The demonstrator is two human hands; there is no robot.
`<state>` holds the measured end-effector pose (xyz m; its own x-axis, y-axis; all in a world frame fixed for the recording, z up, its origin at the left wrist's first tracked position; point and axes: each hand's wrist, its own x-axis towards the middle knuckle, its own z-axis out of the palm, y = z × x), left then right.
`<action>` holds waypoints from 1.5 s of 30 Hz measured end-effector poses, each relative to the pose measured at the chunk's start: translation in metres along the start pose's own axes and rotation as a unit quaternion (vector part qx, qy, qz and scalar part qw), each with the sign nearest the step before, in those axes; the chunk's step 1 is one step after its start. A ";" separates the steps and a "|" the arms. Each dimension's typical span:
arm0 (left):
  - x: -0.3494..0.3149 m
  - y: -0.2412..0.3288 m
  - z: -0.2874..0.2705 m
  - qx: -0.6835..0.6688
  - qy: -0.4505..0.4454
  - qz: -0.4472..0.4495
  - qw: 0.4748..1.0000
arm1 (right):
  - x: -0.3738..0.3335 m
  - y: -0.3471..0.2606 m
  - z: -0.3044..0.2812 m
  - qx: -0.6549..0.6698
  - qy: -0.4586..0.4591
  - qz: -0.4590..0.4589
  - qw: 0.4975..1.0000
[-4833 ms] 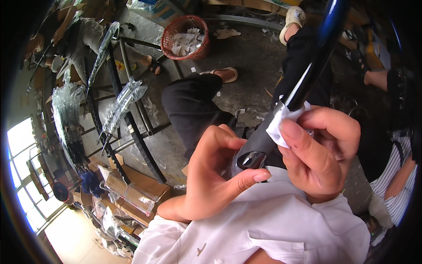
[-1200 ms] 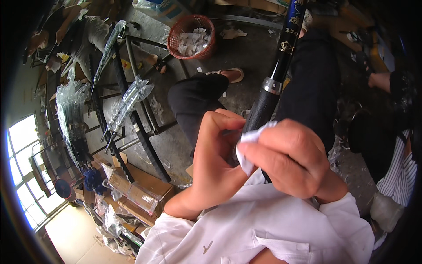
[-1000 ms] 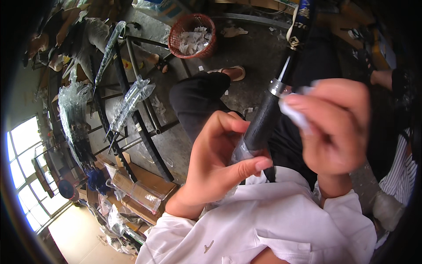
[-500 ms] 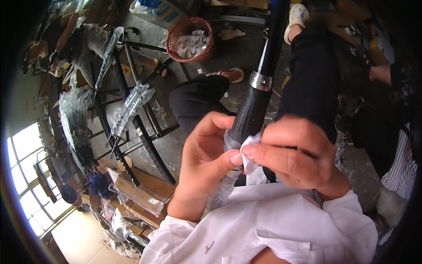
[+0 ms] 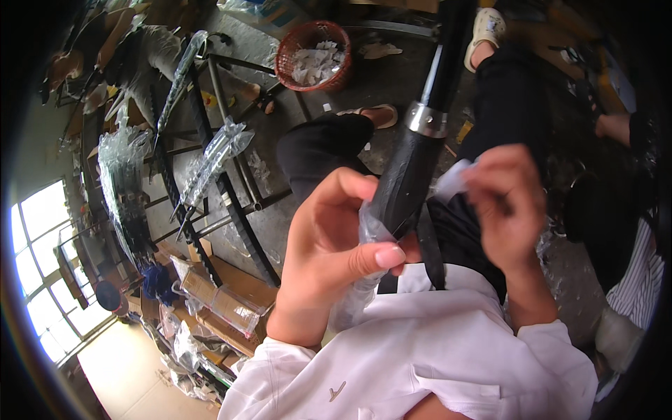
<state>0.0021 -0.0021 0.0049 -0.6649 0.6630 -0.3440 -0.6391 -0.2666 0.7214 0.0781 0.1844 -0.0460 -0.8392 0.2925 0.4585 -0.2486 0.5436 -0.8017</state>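
Our left hand (image 5: 329, 252) was wrapped around the lower end of a black fishing-rod handle (image 5: 413, 175), fingers curled behind it and the thumb pressed across the front, with a crinkled piece of clear plastic wrap (image 5: 367, 234) caught between the thumb and the grip. The handle rose from our lap up and to the right, past a silver metal ring (image 5: 425, 120) to a thinner dark shaft that ran out of the top of the view. Our right hand (image 5: 507, 203) was just to the right of the handle, its fingers bunched closed around a small white scrap (image 5: 453, 180) that looked like cloth or paper; it was slightly blurred, and we could not tell whether the scrap touched the rod. A black strap (image 5: 428, 248) hung down from the handle over our white shirt (image 5: 434, 350). Beyond our knees, on the concrete floor (image 5: 392, 70), stood a red woven basket (image 5: 313, 56) filled with white scraps, and to the left a dark metal rack (image 5: 224, 182) carried long rods sleeved in clear plastic. Cardboard boxes (image 5: 217, 297) lay below the rack, near the bright windows (image 5: 42, 266).
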 end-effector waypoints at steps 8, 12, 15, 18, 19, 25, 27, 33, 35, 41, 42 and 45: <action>0.003 -0.009 0.010 0.080 0.015 -0.026 0.996 | 0.017 -0.019 -0.014 0.074 0.059 0.012 0.995; 0.003 -0.018 0.021 0.197 0.045 0.071 0.977 | 0.033 -0.042 -0.003 -0.001 -0.061 -0.169 0.984; -0.002 -0.018 0.014 0.152 0.027 0.051 0.987 | 0.029 -0.035 0.003 -0.025 -0.053 -0.174 0.983; -0.002 -0.012 0.008 0.068 0.029 -0.013 0.997 | 0.024 -0.015 -0.003 -0.093 0.000 -0.137 0.986; -0.002 -0.009 0.008 0.047 0.034 -0.031 0.998 | 0.020 -0.004 -0.005 -0.127 0.024 -0.102 0.986; 0.002 -0.008 0.008 0.030 0.021 -0.034 0.999 | -0.001 0.019 -0.017 0.040 0.076 0.119 0.989; 0.002 -0.009 0.006 0.024 -0.004 -0.053 0.998 | 0.003 0.009 -0.015 0.082 0.101 0.105 0.986; 0.001 -0.016 0.017 0.133 -0.007 0.012 0.991 | 0.035 -0.029 -0.025 -0.069 0.022 -0.170 0.983; 0.000 -0.019 0.025 0.184 0.025 0.065 0.981 | 0.044 -0.031 -0.011 -0.072 0.007 -0.221 0.973; -0.006 -0.020 0.013 0.139 0.027 0.049 0.989 | 0.030 -0.026 -0.001 -0.018 -0.031 -0.140 0.989; -0.007 -0.019 0.011 0.102 0.024 0.035 0.994 | 0.021 -0.021 -0.001 -0.044 -0.009 -0.125 0.991; -0.003 -0.010 0.011 0.021 0.019 0.055 0.998 | -0.008 0.009 -0.002 -0.088 0.024 0.033 0.995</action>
<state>0.0148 0.0067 0.0053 -0.7447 0.6038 -0.2842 -0.5454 -0.3053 0.7806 0.0836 0.1881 -0.0565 -0.8256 0.3671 0.4286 -0.1020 0.6500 -0.7531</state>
